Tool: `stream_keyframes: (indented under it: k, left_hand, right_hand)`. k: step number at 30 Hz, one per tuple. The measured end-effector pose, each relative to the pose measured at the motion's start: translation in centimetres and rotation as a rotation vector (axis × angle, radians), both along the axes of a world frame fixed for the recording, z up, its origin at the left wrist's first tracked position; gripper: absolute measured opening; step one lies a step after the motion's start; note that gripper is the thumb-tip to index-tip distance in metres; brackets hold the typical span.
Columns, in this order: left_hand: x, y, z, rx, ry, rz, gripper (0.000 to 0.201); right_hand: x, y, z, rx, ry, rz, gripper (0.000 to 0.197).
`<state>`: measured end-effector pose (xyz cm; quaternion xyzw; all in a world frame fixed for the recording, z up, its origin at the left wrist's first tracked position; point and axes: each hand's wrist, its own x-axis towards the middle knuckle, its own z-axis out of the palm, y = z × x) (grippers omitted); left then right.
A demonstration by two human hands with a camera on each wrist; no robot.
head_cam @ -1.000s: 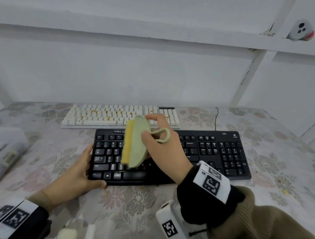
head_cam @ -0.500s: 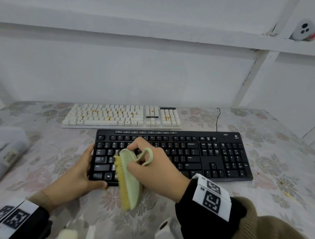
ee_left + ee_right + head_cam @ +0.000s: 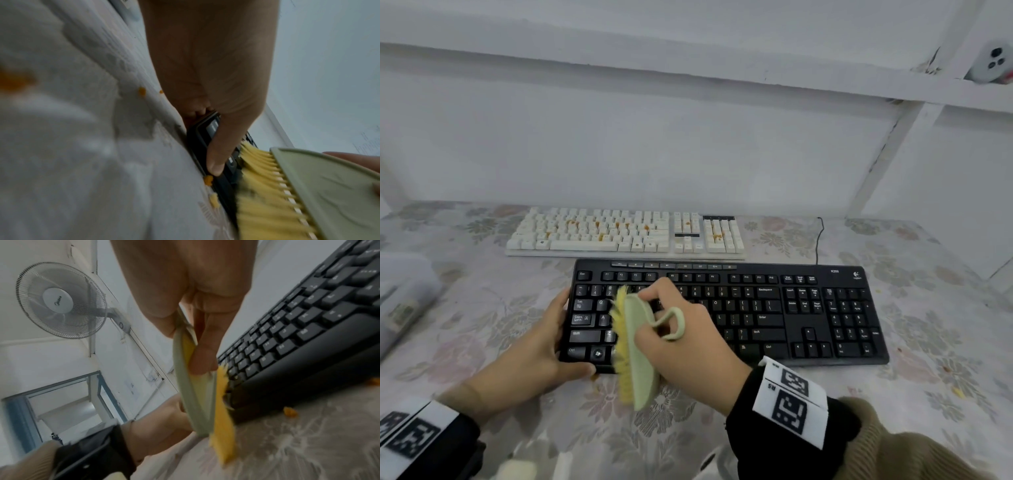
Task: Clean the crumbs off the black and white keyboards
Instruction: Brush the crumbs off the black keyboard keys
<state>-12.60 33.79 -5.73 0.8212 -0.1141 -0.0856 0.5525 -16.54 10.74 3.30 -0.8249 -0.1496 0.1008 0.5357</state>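
Observation:
The black keyboard (image 3: 774,308) lies across the middle of the table, with the white keyboard (image 3: 626,233) behind it, orange crumbs scattered on its keys. My right hand (image 3: 685,339) grips a pale green brush (image 3: 638,346) with yellow bristles (image 3: 265,191), held on edge over the black keyboard's left keys and front edge. My left hand (image 3: 541,342) holds the keyboard's left end, thumb (image 3: 216,155) curled over its front corner. Orange crumbs (image 3: 208,179) lie on the cloth beside that corner, and one more crumb (image 3: 290,412) in front of the black keyboard (image 3: 308,331).
A flowered cloth (image 3: 945,342) covers the table. A white box (image 3: 400,301) sits at the left edge. The wall and a white shelf frame (image 3: 876,164) close the back. A thin black cable (image 3: 818,236) runs behind the black keyboard. A wall fan (image 3: 61,300) shows in the right wrist view.
My right hand swept the brush from above the keyboard's upper rows down toward its front edge, then moved slightly back over the left keys. My left hand stayed on the keyboard's left end.

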Motion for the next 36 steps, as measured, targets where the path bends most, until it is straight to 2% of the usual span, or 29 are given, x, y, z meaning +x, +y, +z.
stream_keyframes:
  k: [5, 11, 13, 19, 24, 26, 29, 31, 36]
  left_hand:
    - [0.0, -0.1, 0.2, -0.016, -0.006, 0.009, 0.105]
    - [-0.2, -0.2, 0.5, -0.02, 0.003, 0.002, 0.104]
    - [-0.3, -0.2, 0.6, -0.014, -0.007, -0.003, 0.105]
    - [-0.3, -0.3, 0.7, 0.009, -0.006, -0.004, 0.109]
    - [-0.5, -0.5, 1.0, -0.018, -0.007, -0.003, 0.104]
    - [-0.6, -0.5, 1.1, -0.021, -0.005, -0.004, 0.104]
    - [-0.7, -0.5, 1.4, -0.001, 0.0, -0.007, 0.102]
    - [-0.8, -0.6, 1.5, 0.007, 0.003, -0.01, 0.104]
    - [-0.8, -0.8, 1.6, -0.01, 0.022, -0.015, 0.105]
  right_hand:
    - [0.0, -0.5, 1.5, -0.046, 0.008, 0.064, 0.016]
    - [2.0, 0.0, 2.9, 0.132, -0.122, -0.196, 0.024]
    - [2.2, 0.5, 2.5, 0.121, -0.158, -0.23, 0.025]
    - [0.6, 0.8, 0.3, 0.051, -0.064, -0.078, 0.02]
    - [0.0, 0.1, 0.9, -0.037, 0.002, 0.052, 0.012]
    - [0.5, 0.1, 1.8, -0.032, -0.038, 0.019, 0.012]
    - [1.9, 0.5, 2.9, 0.094, -0.115, -0.124, 0.022]
    - [2.6, 0.9, 2.9, 0.112, -0.157, -0.172, 0.026]
    - [1.7, 1.9, 1.4, -0.016, -0.127, -0.073, 0.022]
